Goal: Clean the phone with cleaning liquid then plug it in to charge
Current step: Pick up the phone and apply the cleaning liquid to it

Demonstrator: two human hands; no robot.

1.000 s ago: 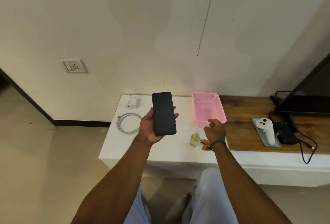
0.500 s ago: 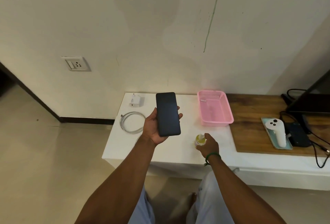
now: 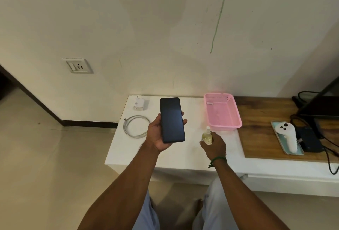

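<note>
My left hand (image 3: 157, 136) holds a black phone (image 3: 172, 119) upright above the white table (image 3: 128, 156), its dark screen facing me. To its right, my right hand (image 3: 214, 146) is wrapped around a small spray bottle (image 3: 207, 136) of yellowish liquid with a white nozzle, just above the table. A white charger brick (image 3: 138, 103) lies at the table's far left corner. A coiled white cable (image 3: 136, 126) lies in front of it. A wall socket (image 3: 78, 65) sits on the wall to the left.
A pink plastic basket (image 3: 236, 121) stands behind the bottle. Further right, a wooden board (image 3: 256, 138) carries a white controller (image 3: 287, 134) on a pale tray, a black box (image 3: 310, 140) with cables, and the corner of a dark screen (image 3: 322, 106).
My right hand dropped from near the basket onto the spray bottle, closed around it and lifted it slightly. The left hand kept the phone nearly still.
</note>
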